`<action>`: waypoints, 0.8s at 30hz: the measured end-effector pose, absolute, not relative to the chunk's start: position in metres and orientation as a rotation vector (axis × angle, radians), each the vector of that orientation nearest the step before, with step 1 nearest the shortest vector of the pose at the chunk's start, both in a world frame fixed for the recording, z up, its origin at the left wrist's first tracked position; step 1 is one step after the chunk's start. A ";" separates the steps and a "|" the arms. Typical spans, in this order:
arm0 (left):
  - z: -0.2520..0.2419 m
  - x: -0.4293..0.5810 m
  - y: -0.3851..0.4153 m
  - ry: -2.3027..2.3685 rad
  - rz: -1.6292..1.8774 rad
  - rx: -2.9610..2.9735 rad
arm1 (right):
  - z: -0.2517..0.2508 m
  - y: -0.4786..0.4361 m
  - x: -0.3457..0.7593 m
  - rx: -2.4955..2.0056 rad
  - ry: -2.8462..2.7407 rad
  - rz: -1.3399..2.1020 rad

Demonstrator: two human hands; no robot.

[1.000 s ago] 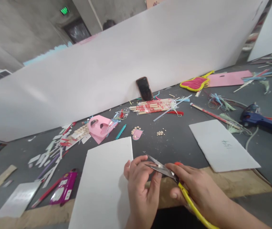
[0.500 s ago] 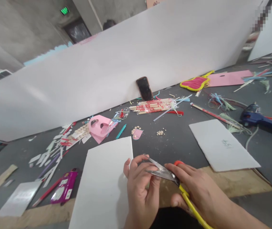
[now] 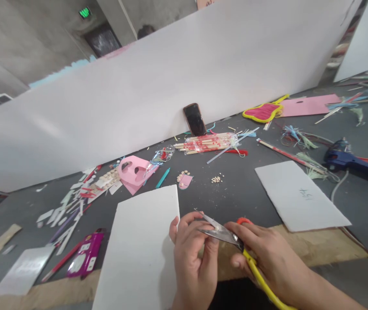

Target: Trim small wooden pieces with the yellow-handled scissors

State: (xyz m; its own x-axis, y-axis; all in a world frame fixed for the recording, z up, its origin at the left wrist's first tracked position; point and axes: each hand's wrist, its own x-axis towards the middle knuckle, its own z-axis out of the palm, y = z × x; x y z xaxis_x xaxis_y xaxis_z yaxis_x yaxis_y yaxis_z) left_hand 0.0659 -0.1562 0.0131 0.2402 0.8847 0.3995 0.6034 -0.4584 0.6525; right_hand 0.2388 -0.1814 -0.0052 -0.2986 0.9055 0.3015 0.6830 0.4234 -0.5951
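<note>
My right hand (image 3: pixel 268 254) is closed round the yellow and orange handles of a pair of scissors (image 3: pixel 224 234), whose blades stand a little apart and point left. My left hand (image 3: pixel 193 254) has its fingers curled at the blades; a tiny pale piece shows between the blades, and what the fingertips pinch is too small to make out. Under and beside my left hand lies a white board (image 3: pixel 138 245). Beyond the hands are a small pile of pale bits (image 3: pixel 216 178) and a pink piece (image 3: pixel 185 181) with more bits round its edge.
A phone (image 3: pixel 194 119) leans on the white partition (image 3: pixel 138 99). Before it lie bagged sticks (image 3: pixel 206 143). To the right are a white card (image 3: pixel 302 196) and a blue glue gun (image 3: pixel 358 163); to the left, a pink cutout (image 3: pixel 135 172), white scraps and a purple packet (image 3: pixel 87 254).
Both hands have shifted very slightly to the right with the scissors. The blades keep about the same opening.
</note>
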 end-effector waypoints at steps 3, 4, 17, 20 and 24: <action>0.014 0.066 -0.155 1.343 1.105 2.125 | -0.004 -0.180 0.239 -1.335 -2.068 0.456; 0.014 0.065 -0.154 1.325 1.108 2.097 | -0.004 -0.180 0.239 -1.334 -2.073 0.456; 0.015 0.060 -0.152 1.157 0.993 1.715 | 0.004 -0.181 0.242 -1.277 -2.087 0.689; 0.015 0.062 -0.154 1.146 1.022 1.701 | 0.002 -0.182 0.242 -1.285 -2.094 0.781; 0.014 0.065 -0.156 1.192 1.014 1.764 | 0.000 -0.184 0.241 -1.315 -2.084 0.771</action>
